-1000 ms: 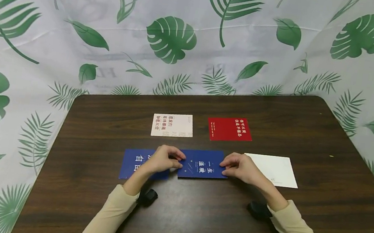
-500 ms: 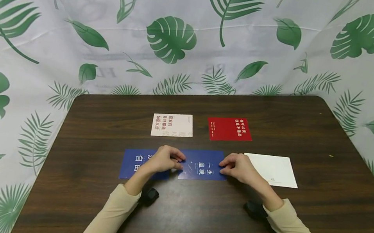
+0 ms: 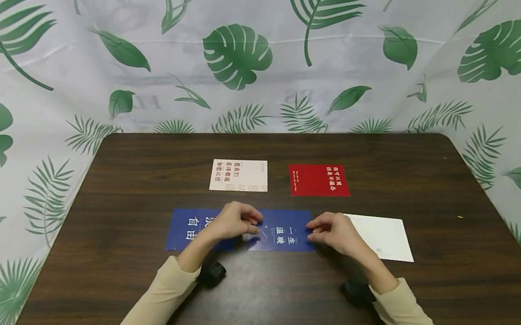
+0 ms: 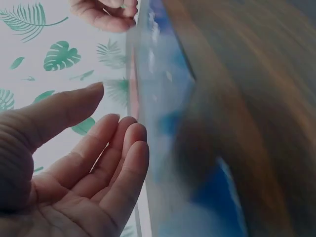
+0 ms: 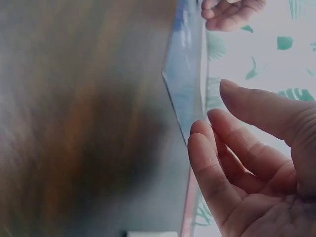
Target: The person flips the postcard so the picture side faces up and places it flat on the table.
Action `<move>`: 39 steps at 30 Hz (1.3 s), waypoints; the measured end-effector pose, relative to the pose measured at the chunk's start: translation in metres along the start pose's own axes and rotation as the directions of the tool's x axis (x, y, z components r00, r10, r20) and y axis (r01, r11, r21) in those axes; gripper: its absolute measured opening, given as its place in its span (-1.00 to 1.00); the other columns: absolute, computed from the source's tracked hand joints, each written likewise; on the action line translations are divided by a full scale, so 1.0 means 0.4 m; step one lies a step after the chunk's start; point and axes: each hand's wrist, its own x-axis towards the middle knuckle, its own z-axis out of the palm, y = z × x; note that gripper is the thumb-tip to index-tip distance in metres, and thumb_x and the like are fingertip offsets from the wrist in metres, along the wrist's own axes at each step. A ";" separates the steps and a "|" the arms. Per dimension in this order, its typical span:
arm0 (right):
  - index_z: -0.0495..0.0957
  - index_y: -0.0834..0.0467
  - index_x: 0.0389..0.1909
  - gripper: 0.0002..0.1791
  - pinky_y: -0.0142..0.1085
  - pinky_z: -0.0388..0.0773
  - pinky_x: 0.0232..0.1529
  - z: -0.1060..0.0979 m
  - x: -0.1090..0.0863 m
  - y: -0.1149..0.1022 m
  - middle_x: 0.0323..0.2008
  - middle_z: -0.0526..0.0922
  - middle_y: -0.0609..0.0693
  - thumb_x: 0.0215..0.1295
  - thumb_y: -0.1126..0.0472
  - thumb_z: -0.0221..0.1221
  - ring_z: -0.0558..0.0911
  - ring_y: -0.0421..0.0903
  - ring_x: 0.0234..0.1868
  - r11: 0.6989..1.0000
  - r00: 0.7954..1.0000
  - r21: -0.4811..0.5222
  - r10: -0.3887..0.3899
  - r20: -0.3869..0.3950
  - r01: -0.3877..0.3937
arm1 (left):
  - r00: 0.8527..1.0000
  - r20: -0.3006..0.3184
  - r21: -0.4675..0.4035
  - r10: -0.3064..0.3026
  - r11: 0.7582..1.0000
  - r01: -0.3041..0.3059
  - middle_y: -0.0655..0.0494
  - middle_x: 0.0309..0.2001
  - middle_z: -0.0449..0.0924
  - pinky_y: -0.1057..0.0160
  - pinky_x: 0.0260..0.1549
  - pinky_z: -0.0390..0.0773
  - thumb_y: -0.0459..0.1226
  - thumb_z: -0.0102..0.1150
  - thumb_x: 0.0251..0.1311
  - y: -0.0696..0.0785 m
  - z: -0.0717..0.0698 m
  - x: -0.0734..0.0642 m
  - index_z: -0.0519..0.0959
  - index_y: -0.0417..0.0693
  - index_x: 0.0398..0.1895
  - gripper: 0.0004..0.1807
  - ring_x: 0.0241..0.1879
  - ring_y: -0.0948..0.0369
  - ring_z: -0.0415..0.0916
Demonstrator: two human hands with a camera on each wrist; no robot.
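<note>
A blue card with white lettering (image 3: 285, 230) lies flat on the table, between the two hands. My left hand (image 3: 232, 221) is at its left end, fingertips over the edge. At the right end is my right hand (image 3: 336, 234), its fingertips by that edge. In the left wrist view the left thumb (image 4: 74, 106) stands apart from loosely bent fingers, with nothing between them. The right wrist view likewise shows a gap between the right thumb (image 5: 256, 106) and fingers. Another blue card (image 3: 181, 229) lies partly hidden under the left hand and forearm.
A cream card (image 3: 254, 174) and a red card (image 3: 310, 180) lie farther back on the dark wooden table (image 3: 141, 169). A white card (image 3: 386, 237) is partly behind the right hand. Black wrist devices sit below both hands; a leaf-print curtain (image 3: 164, 67) stands behind the table.
The middle blue card's front edge, dark and slightly raised a second ago, now lies flat. The fingers have loosened from it, and the left hand has shifted slightly right.
</note>
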 end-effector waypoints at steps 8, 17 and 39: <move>0.60 0.37 -0.17 -0.68 -0.43 0.55 -0.35 -0.055 -0.022 0.011 -0.31 0.66 0.16 0.02 0.36 0.35 0.61 -0.06 -0.34 0.997 0.997 0.068 0.025 -0.075 -0.020 | 0.999 -0.001 -0.054 0.047 0.997 -0.047 -0.20 -0.28 0.65 0.33 -0.26 0.56 -0.48 0.32 -0.06 0.049 0.044 0.044 0.62 -0.38 -0.20 -0.72 -0.31 0.10 0.61; 0.57 0.39 -0.10 -0.62 -0.37 0.59 -0.26 -0.104 -0.042 0.033 -0.26 0.65 0.22 0.05 0.33 0.34 0.63 -0.06 -0.30 0.995 0.991 0.100 0.044 -0.124 -0.032 | 0.993 0.035 -0.103 0.114 0.989 -0.110 -0.24 -0.26 0.64 0.38 -0.29 0.54 -0.48 0.32 -0.05 0.096 0.102 0.094 0.61 -0.40 -0.17 -0.70 -0.30 0.10 0.59; 0.56 0.38 -0.06 -0.59 -0.38 0.56 -0.16 -0.188 -0.107 0.100 -0.15 0.63 0.26 0.07 0.29 0.35 0.57 -0.04 -0.21 0.995 0.967 0.059 0.091 -0.238 -0.080 | 0.982 0.060 -0.102 0.176 0.980 -0.170 -0.16 -0.13 0.62 0.47 -0.26 0.50 -0.44 0.35 -0.04 0.190 0.283 0.192 0.59 -0.36 -0.09 -0.63 -0.19 0.03 0.57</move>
